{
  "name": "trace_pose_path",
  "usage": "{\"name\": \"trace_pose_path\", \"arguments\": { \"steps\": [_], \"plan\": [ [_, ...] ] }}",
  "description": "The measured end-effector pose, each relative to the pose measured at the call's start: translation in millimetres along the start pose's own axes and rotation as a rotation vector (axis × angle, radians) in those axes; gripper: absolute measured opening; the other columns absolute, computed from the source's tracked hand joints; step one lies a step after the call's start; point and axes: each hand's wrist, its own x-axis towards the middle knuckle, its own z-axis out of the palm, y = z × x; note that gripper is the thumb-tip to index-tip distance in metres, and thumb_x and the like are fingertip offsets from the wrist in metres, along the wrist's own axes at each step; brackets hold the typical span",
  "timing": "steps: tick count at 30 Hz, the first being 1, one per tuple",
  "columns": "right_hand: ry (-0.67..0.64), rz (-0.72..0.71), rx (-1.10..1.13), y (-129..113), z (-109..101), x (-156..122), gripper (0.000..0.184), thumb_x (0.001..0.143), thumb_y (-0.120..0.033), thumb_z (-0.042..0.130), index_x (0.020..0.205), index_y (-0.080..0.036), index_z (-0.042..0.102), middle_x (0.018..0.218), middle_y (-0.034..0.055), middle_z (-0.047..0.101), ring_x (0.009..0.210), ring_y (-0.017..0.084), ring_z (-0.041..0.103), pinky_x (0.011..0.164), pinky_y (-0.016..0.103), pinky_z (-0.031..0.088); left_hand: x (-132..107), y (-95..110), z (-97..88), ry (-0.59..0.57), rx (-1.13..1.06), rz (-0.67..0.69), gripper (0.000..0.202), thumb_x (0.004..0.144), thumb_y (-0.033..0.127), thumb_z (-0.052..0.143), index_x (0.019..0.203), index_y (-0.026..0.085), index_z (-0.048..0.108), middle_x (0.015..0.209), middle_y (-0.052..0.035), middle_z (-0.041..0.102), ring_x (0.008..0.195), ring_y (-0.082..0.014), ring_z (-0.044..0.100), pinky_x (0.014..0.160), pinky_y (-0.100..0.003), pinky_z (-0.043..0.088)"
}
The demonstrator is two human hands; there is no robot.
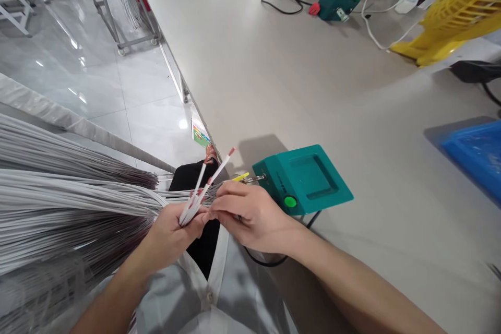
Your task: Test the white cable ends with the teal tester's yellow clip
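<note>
My left hand (176,229) is closed around a small bunch of white sleeves with reddish-brown ends (191,209), which fan upward out of the fist. Close against it, my right hand (250,214) pinches with thumb and fingers; whatever lies between its fingertips is too small to make out. Just beyond the right hand sits a green device (279,185) with a round green button and a square recess. A metal prong with a yellow piece (240,176) sticks out from its left side. Long white wires (97,193) run in a thick bundle toward my left hand.
The grey table (254,73) extends ahead and right. On it are a second green device (338,2) with cables, a yellow fan (457,15) and a blue tray (477,151). A metal rack (109,15) stands on the floor beyond the table's left edge.
</note>
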Motion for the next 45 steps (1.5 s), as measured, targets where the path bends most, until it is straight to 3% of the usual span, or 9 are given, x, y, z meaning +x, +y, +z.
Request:
{"name": "trace_pose_path", "arguments": {
  "steps": [3, 6, 11, 18, 26, 29, 34, 38, 45],
  "plan": [
    [-0.052, -0.227, -0.360, 0.3, -3.5, -1.4, 0.020, 0.085, -0.011, 0.044, 0.077, -0.017, 0.062, 0.076, 0.0035, 0.061, 0.057, 0.011, 0.050, 0.050, 0.026, 0.039, 1.5, -4.7, -1.1, -0.054, -0.116, -0.086, 0.032, 0.082, 0.040, 0.053, 0.060, 0.016, 0.054, 0.050, 0.0022, 0.041, 0.047, -0.0100, 0.035, 0.042, -0.022, 0.024],
    [0.013, -0.365, -0.519, 3.9, 2.0, -3.9, 0.021, 0.085, -0.010, 0.045, 0.073, -0.018, 0.060, 0.074, 0.0030, 0.063, 0.053, 0.012, 0.049, 0.046, 0.029, 0.037, 3.6, -11.3, 3.4, 0.011, -0.314, -0.209, 0.031, 0.078, 0.042, 0.058, 0.061, 0.017, 0.051, 0.044, 0.0049, 0.039, 0.039, -0.0069, 0.028, 0.037, -0.020, 0.017],
    [0.137, -0.298, -0.488, 11.4, 9.8, -7.1, 0.021, 0.086, -0.012, 0.043, 0.087, -0.020, 0.063, 0.080, 0.0037, 0.064, 0.062, 0.012, 0.057, 0.055, 0.026, 0.047, 2.8, -17.5, 11.5, 0.226, -0.397, -0.164, 0.028, 0.076, 0.038, 0.062, 0.062, 0.015, 0.053, 0.051, 0.0031, 0.047, 0.041, -0.0051, 0.031, 0.037, -0.018, 0.019],
    [0.265, 0.177, 0.069, 2.0, -3.2, 0.3, 0.015, 0.084, -0.017, 0.051, 0.091, -0.017, 0.065, 0.088, 0.0068, 0.060, 0.069, 0.011, 0.057, 0.055, 0.021, 0.047, 0.6, -9.1, 13.3, 0.370, -0.226, -0.088, 0.019, 0.074, 0.032, 0.065, 0.066, 0.015, 0.063, 0.057, 0.0013, 0.054, 0.044, -0.0058, 0.033, 0.039, -0.019, 0.024],
    [-0.119, 0.131, 0.277, 0.0, -9.2, 3.6, 0.013, 0.081, -0.016, 0.055, 0.082, -0.019, 0.067, 0.083, 0.0030, 0.060, 0.071, 0.009, 0.056, 0.058, 0.019, 0.044, -4.3, -9.7, 5.3, 0.119, -0.077, 0.069, 0.014, 0.078, 0.028, 0.061, 0.072, 0.017, 0.069, 0.061, -0.0012, 0.057, 0.057, -0.0125, 0.046, 0.054, -0.024, 0.036],
    [-0.051, 0.185, 0.479, -2.7, -1.5, 5.7, 0.009, 0.080, -0.022, 0.059, 0.078, -0.018, 0.067, 0.077, 0.0023, 0.059, 0.067, 0.009, 0.055, 0.057, 0.020, 0.045, -5.8, -14.4, 2.5, 0.104, -0.215, 0.078, 0.011, 0.077, 0.025, 0.063, 0.069, 0.019, 0.068, 0.058, 0.0003, 0.054, 0.053, -0.0103, 0.044, 0.049, -0.022, 0.034],
    [0.212, 0.401, 0.807, -8.3, 26.8, 5.8, 0.016, 0.078, -0.032, 0.062, 0.075, -0.017, 0.066, 0.077, 0.0019, 0.057, 0.065, 0.009, 0.056, 0.057, 0.022, 0.049, -2.4, -22.4, 13.1, 0.272, -0.537, -0.020, 0.012, 0.069, 0.029, 0.071, 0.066, 0.019, 0.066, 0.049, 0.0041, 0.048, 0.040, -0.0057, 0.033, 0.038, -0.019, 0.022],
    [0.312, 0.267, 0.414, -4.7, 35.4, 1.4, 0.015, 0.085, -0.021, 0.051, 0.083, -0.018, 0.065, 0.080, 0.0042, 0.061, 0.073, 0.012, 0.058, 0.064, 0.025, 0.050, -0.9, -25.5, 26.3, 0.401, -0.558, 0.021, 0.013, 0.071, 0.031, 0.069, 0.070, 0.019, 0.065, 0.051, 0.0043, 0.051, 0.039, -0.0052, 0.033, 0.037, -0.019, 0.022],
    [0.176, -0.103, -0.473, 4.5, 24.7, -3.5, 0.018, 0.085, -0.016, 0.043, 0.074, -0.015, 0.058, 0.072, 0.0042, 0.058, 0.062, 0.013, 0.052, 0.054, 0.026, 0.038, -5.9, -27.2, 34.7, 0.500, -0.317, 0.006, 0.012, 0.077, 0.030, 0.064, 0.078, 0.018, 0.064, 0.053, 0.0040, 0.050, 0.046, -0.0086, 0.042, 0.044, -0.020, 0.034]
  ]
}}
